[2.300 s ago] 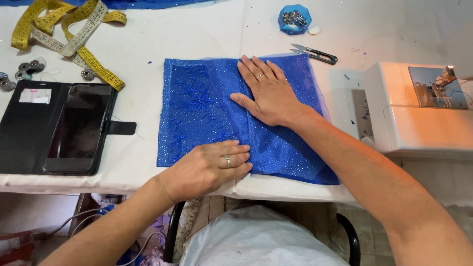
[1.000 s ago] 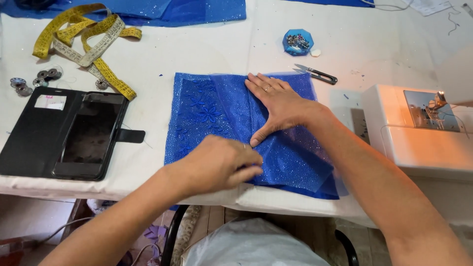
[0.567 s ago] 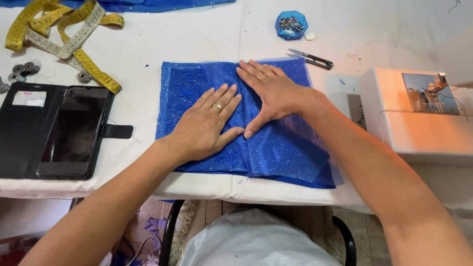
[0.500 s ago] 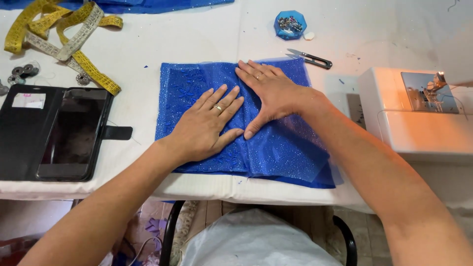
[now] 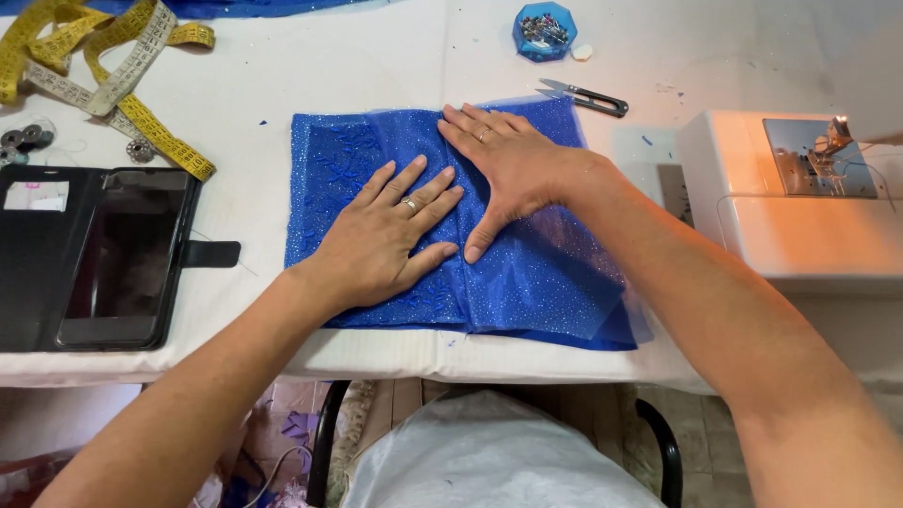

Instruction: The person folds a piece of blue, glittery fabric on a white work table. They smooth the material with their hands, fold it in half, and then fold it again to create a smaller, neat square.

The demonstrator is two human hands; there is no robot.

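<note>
A folded piece of glittery blue fabric [image 5: 555,282] lies flat on the white table [image 5: 376,66] in front of me. My left hand [image 5: 386,235], with a ring on one finger, rests palm down on the fabric's left half, fingers spread. My right hand [image 5: 503,169] presses flat on the fabric's upper middle, fingers pointing left and its thumb pointing down beside the left hand's thumb. Neither hand grips anything.
A black phone in an open wallet case [image 5: 94,259] lies at the left. Yellow and white tape measures [image 5: 122,85] and metal bobbins [image 5: 23,139] lie at the back left. Thread snips [image 5: 583,94] and a blue pin box [image 5: 544,30] sit behind the fabric. A white sewing machine [image 5: 800,202] stands at the right.
My left hand moved up from the fabric's front edge and spread flat on its left half. My right hand shifted slightly and stays pressed flat on the fabric.
</note>
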